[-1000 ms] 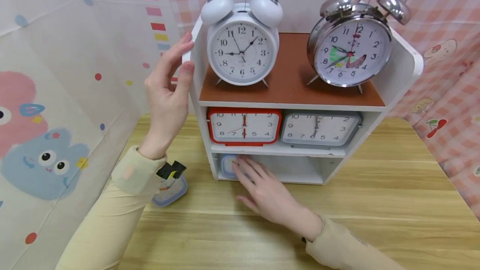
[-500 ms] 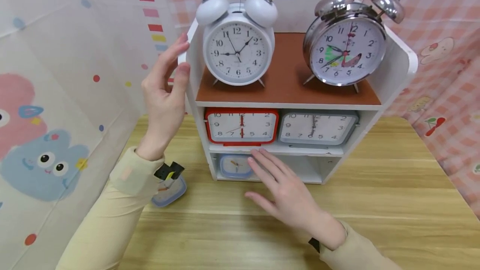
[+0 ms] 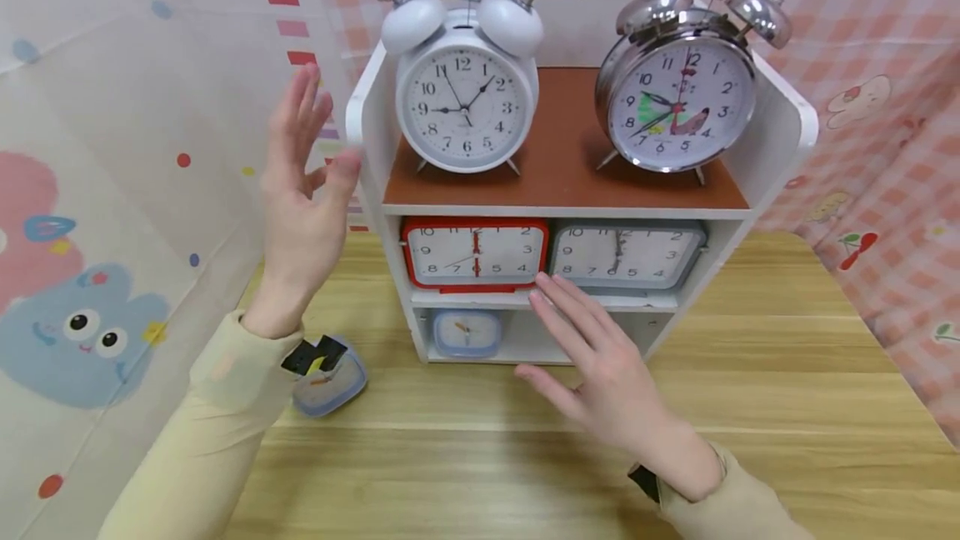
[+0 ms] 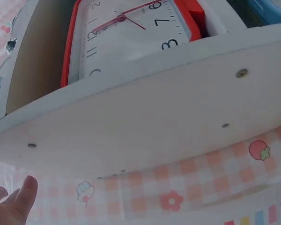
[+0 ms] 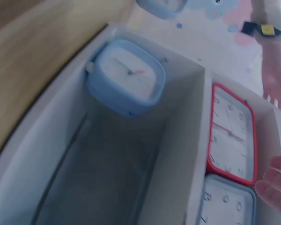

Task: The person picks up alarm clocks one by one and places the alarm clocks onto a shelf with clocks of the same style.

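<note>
My left hand [image 3: 303,198] is raised just left of the white shelf unit [image 3: 566,212], its fingers apart from the side panel and holding nothing. My right hand [image 3: 603,369] hovers in front of the lower shelves, fingers extended and holding nothing. A small blue clock [image 3: 467,333] stands at the left end of the bottom shelf; the right wrist view shows this blue clock [image 5: 126,77] upright in its compartment. Above it, a red-framed clock [image 3: 476,253] and a grey-framed clock [image 3: 628,255] stand side by side. A second small blue clock [image 3: 330,382] lies on the table under my left wrist.
On the brown top shelf stand a white twin-bell alarm clock [image 3: 465,98] and a silver twin-bell alarm clock [image 3: 678,102]. The unit rests on a wood-grain table [image 3: 795,373]. A printed cloth [image 3: 885,190] hangs behind and at both sides.
My left hand has come away from the shelf's side panel, moving left. My right hand has drawn back to the right from the bottom-shelf blue clock, uncovering it.
</note>
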Demonstrator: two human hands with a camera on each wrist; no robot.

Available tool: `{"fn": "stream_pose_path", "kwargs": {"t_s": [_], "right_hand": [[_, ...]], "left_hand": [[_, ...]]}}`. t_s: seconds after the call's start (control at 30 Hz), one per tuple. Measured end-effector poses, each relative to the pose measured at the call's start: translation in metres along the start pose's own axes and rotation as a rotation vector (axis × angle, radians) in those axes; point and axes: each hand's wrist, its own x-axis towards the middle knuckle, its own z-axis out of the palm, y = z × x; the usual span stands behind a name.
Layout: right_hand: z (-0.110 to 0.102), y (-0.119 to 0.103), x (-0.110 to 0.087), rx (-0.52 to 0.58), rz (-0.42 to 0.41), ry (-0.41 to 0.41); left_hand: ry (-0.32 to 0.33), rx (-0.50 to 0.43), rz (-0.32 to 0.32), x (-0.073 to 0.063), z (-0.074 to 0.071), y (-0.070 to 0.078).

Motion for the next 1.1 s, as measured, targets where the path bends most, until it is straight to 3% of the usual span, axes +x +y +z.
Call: {"fn": "stream_pose_path", "kwargs": {"t_s": [0.13, 0.4, 0.7, 0.93, 1.1], "right_hand": [[-0.010, 0.005, 0.004, 0.024, -0.018, 0.078], [-0.031, 0.013, 0.008, 0.046, 0.032, 0.258], [-0.059, 0.026, 0.020, 0.004, 0.087, 0.451], [-0.078, 0.043, 0.027, -0.071, 0.198, 0.585], [-0.091, 0.052, 0.034, -0.088, 0.280, 0.625]], "left_hand": [[-0.016, 0.068, -0.005, -0.012, -0.009, -0.005], [-0.046, 0.152, -0.005, -0.040, -0.031, -0.017], [-0.143, 0.279, -0.002, -0.069, -0.047, -0.031], [-0.267, 0.405, -0.063, -0.084, -0.057, -0.040], [-0.342, 0.475, -0.102, -0.092, -0.065, -0.045]]}}
